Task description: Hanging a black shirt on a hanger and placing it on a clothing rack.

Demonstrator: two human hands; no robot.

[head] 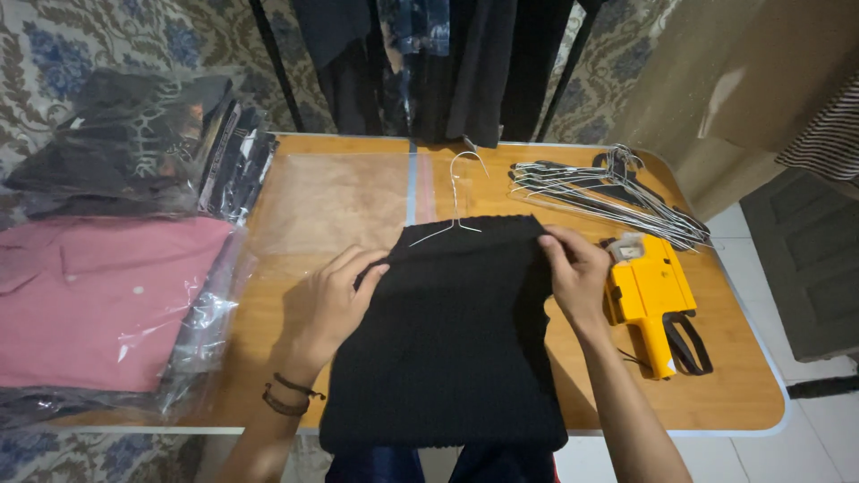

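Black knit garment (pixel 447 340) flat on wooden worktop (pixel 716 394), lower hem hanging over near edge. Wire hanger (pixel 455 210) poking out of garment's top edge, hook pointing away, shoulders tucked under fabric. Left hand (pixel 335 300) at garment's upper left corner, fingers (pixel 374 268) curled and pinching fabric edge. Right hand (pixel 577 268) at upper right corner, fingers (pixel 548 249) closed on fabric there. Dark bracelets (pixel 288 398) on left wrist. Yellow price-label gun (pixel 651 300) just right of right hand, touching nothing held. Bundle of wire hangers (pixel 608 192) at far right of worktop, well apart from garment. Clear plastic bag (pixel 340 201) flat beyond left hand, just above garment. Pink bagged garment (pixel 89 304) at left edge, dark bagged garments (pixel 134 143) stacked behind it. Dark clothes hanging on rack (pixel 447 63) behind worktop.
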